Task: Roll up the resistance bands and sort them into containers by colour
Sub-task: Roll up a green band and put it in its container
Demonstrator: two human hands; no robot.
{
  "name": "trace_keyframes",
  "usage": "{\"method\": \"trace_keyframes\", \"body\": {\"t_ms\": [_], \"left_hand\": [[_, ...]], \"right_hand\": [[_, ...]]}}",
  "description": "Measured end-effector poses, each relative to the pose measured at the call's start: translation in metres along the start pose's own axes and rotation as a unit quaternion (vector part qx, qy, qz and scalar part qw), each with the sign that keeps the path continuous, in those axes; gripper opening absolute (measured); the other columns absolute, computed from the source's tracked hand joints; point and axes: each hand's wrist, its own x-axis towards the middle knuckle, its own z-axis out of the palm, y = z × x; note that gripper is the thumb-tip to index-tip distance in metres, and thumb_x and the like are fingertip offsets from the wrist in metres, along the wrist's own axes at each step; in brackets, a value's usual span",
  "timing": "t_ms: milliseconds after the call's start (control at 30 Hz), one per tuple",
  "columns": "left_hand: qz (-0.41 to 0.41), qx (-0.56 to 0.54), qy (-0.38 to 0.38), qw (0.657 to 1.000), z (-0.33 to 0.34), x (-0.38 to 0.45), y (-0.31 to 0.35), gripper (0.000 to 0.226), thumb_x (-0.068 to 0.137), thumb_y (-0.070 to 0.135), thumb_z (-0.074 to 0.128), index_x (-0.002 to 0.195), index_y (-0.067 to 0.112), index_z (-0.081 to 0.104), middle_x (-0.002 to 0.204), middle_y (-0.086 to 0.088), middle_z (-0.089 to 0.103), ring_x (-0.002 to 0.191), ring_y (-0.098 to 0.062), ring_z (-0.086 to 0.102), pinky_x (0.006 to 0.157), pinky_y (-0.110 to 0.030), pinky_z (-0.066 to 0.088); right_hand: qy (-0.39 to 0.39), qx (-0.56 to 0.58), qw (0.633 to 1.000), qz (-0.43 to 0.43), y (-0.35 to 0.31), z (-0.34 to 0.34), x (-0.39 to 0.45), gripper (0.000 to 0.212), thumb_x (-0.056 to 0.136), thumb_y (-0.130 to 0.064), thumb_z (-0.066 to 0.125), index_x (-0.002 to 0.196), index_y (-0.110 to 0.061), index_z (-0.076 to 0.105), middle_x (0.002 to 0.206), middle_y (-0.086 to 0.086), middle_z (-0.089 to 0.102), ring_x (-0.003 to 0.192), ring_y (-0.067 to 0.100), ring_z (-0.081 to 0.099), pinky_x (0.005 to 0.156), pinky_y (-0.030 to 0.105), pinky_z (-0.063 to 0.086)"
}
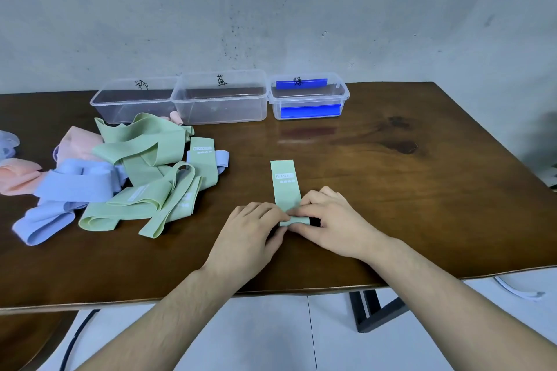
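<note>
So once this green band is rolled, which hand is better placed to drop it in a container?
Probably right: the right hand lies nearer the containers, both pinching the green band.

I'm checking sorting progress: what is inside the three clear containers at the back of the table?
No bands show through the clear walls of the left container, the middle container or the right container. The right one's blue clip handles hide part of its inside.

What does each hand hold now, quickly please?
Left hand: pinches the rolled end of the green band.
Right hand: pinches the same roll.
</note>
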Motion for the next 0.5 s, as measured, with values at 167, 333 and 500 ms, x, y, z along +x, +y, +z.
{"method": "trace_keyframes", "body": {"t_ms": [167, 333, 500], "left_hand": [[-0.008, -0.003, -0.007, 1.000, 0.0007, 0.0023, -0.0022, 0.014, 0.097, 0.032, 0.057, 0.109, 0.027, 0.063, 0.114, 0.011, 0.066, 0.109, -0.012, 0.055, 0.088, -0.028, 0.044], [-0.026, -0.017, -0.008, 1.000, 0.0032, 0.0028, 0.0004, 0.016, 0.097, 0.035, 0.054, 0.111, 0.028, 0.061, 0.115, 0.013, 0.061, 0.107, -0.009, 0.052, 0.087, -0.022, 0.036], [-0.031, -0.015, -0.024, 0.999, 0.0048, 0.0056, -0.0024, 0.024, 0.097, 0.038, 0.054, 0.119, 0.031, 0.062, 0.118, 0.014, 0.061, 0.109, -0.009, 0.052, 0.091, -0.023, 0.036]], "right_hand": [[0.036, 0.038, 0.999, 0.013, 0.0013, -0.0022, -0.0021, 0.027, 0.087, -0.060, 0.062, 0.101, -0.038, 0.064, 0.093, -0.021, 0.060, 0.095, 0.005, 0.046, 0.087, 0.026, 0.040], [0.044, 0.042, 0.998, 0.020, 0.0033, 0.0003, 0.0022, 0.018, 0.087, -0.057, 0.063, 0.092, -0.040, 0.065, 0.089, -0.020, 0.058, 0.093, 0.006, 0.045, 0.086, 0.026, 0.039], [0.033, 0.085, 0.995, 0.051, 0.0042, -0.0001, 0.0067, 0.010, 0.087, -0.055, 0.067, 0.086, -0.046, 0.063, 0.086, -0.015, 0.058, 0.090, 0.007, 0.047, 0.082, 0.026, 0.042]]}}
